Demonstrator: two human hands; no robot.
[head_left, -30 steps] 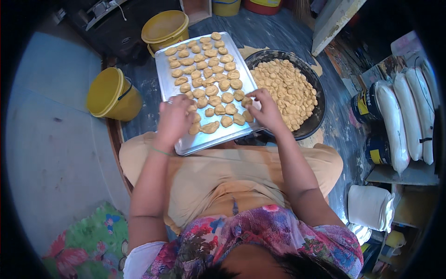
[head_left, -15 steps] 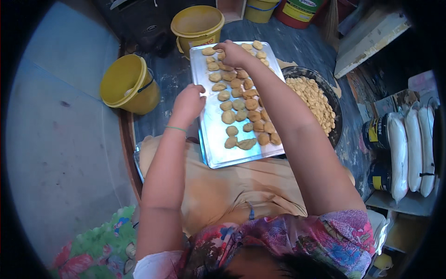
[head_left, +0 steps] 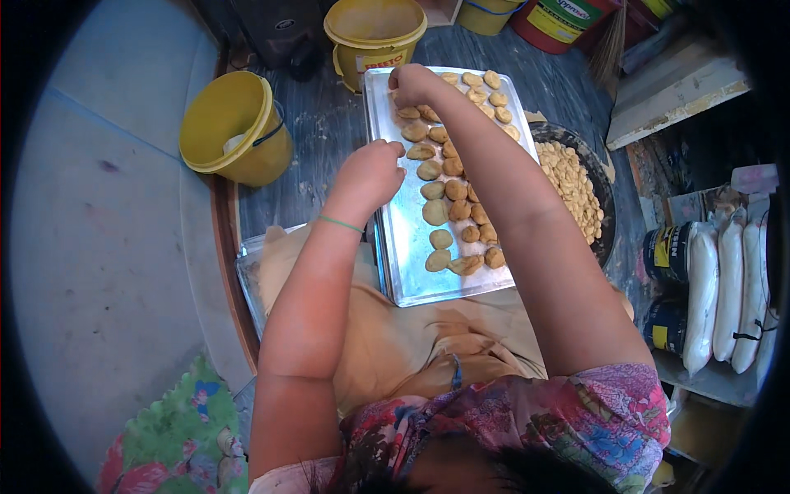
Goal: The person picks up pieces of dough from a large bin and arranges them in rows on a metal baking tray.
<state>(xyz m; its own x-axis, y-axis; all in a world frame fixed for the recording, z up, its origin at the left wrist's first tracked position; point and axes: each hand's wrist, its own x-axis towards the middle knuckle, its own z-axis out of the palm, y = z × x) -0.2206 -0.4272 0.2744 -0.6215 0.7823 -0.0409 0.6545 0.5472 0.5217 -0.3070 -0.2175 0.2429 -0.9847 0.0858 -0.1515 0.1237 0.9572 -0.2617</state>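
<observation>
A shiny metal baking tray (head_left: pixel 413 280) reaches from my knees out over the floor, set with rows of small flattened tan dough pieces (head_left: pixel 435 213). My right hand (head_left: pixel 418 86) is over the tray's far left part, fingers bent down close to the pieces there. Whatever its fingertips hold is hidden. At the tray's left edge, my left hand (head_left: pixel 368 175) is closed, with curled fingers lying over the rim and thumb inside it. What it grips cannot be seen. Beyond my right forearm a dark round pan (head_left: pixel 609 210) bears a heap of similar, paler pieces (head_left: pixel 572 185).
Two yellow buckets (head_left: pixel 271 156) stand left of and behind the tray. Farther back are a red tub (head_left: pixel 547 29) and a broom (head_left: pixel 609 53). At right, a shelf holds dark tins (head_left: pixel 665 251) and long white bags (head_left: pixel 701 300). A pale low wall (head_left: pixel 123 206) runs along my left.
My view has shifted, so the whole scene sits slightly farther right. Relative to the tray, my right hand has moved left toward the far left corner. My left hand remains at the left rim.
</observation>
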